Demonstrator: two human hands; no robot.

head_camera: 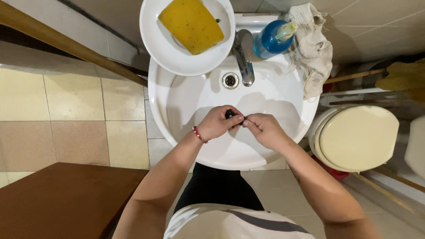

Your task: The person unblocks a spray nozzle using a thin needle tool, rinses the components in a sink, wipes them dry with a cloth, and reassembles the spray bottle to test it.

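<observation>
Head view: a person stands over a white sink [177,106], both hands meeting above the basin.
Left hand [217,124]: closed around a small dark object [230,114], fingers curled tight; a red beaded bracelet [198,134] sits on the wrist.
Right hand [262,129]: fingertips pinched at the same dark object from the 3 o'clock side, so the two hands touch at it.
Dark object: held over the middle of the basin, mostly hidden by fingers; its kind cannot be told.
Risk, drop: the piece is small and gripped only at the fingertips; a slip would likely send it into the basin.
Risk, drain: the overflow opening [230,80] and the bowl's slope lie at 12 o'clock from the hands; a small part could roll that way.
Risk, plate: a white plate [155,40] carrying a yellow sponge [191,24] overhangs the sink rim at 11 o'clock; a raised elbow could tip it.
Surface: glossy white basin, chrome tap [244,55] at 12 o'clock, blue soap bottle [271,40] and pale rag [312,48] at 1 o'clock.
Room: tiled floor [75,115] at 9 o'clock, a brown desk [66,199] at 7 o'clock, a toilet with closed lid [358,137] at 3 o'clock.
</observation>
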